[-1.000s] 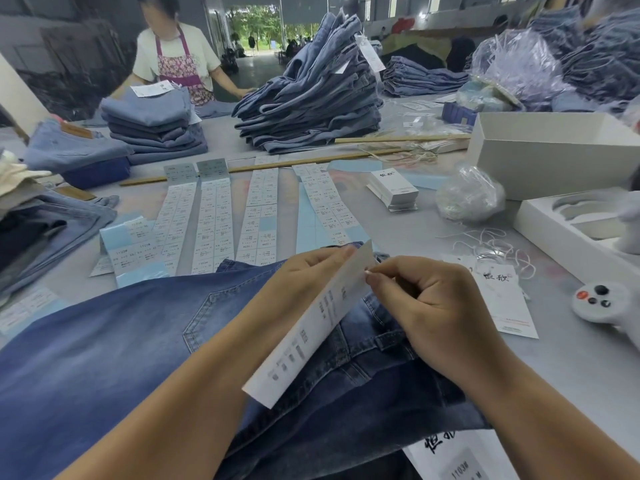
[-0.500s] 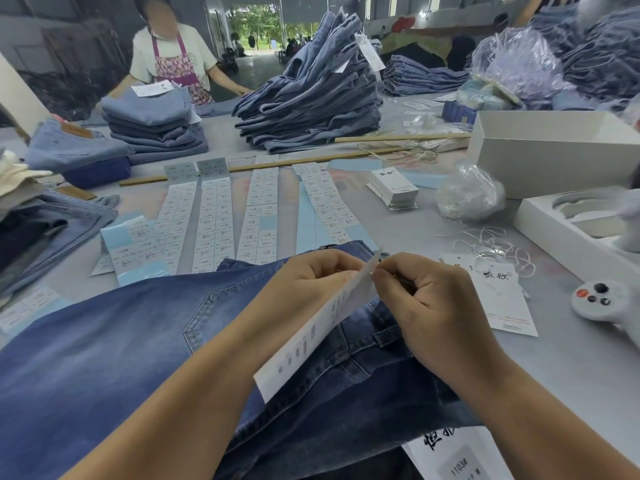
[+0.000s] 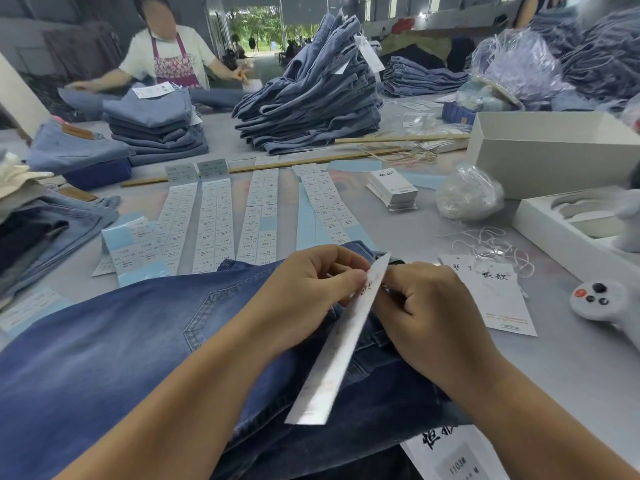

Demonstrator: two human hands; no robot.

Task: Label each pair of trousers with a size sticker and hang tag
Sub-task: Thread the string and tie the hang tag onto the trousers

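A pair of blue denim trousers (image 3: 114, 344) lies flat on the grey table in front of me. My left hand (image 3: 311, 282) pinches the top of a long white hang tag (image 3: 339, 348), which stands edge-on above the waistband. My right hand (image 3: 426, 306) meets it at the tag's upper end, fingers closed against the tag, perhaps on its string. Strips of size stickers (image 3: 214, 216) lie in rows beyond the trousers. Another hang tag (image 3: 498, 296) rests on the table to the right.
A tall pile of jeans (image 3: 311, 98) and a folded stack (image 3: 152, 129) sit farther back, with a person in an apron (image 3: 173, 53) behind. White boxes (image 3: 554, 150), a stack of tags (image 3: 393, 190), loose strings (image 3: 491, 244) and a white controller (image 3: 602, 299) occupy the right side.
The hang tag has turned from face-up to nearly edge-on between my hands. Both hands have closed in together at its top end.
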